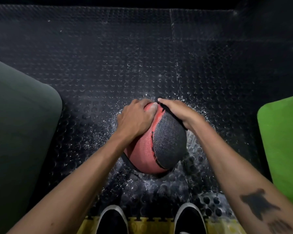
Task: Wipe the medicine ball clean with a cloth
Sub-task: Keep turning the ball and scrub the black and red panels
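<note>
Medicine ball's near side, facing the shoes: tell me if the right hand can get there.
Probably yes. The right hand lies on the dark cloth at the medicine ball's far top; nothing blocks the way down. The left hand only steadies the top.

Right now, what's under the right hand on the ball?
A dark cloth lies under the right hand, draped over the medicine ball. The ball's surface beneath it is hidden.
</note>
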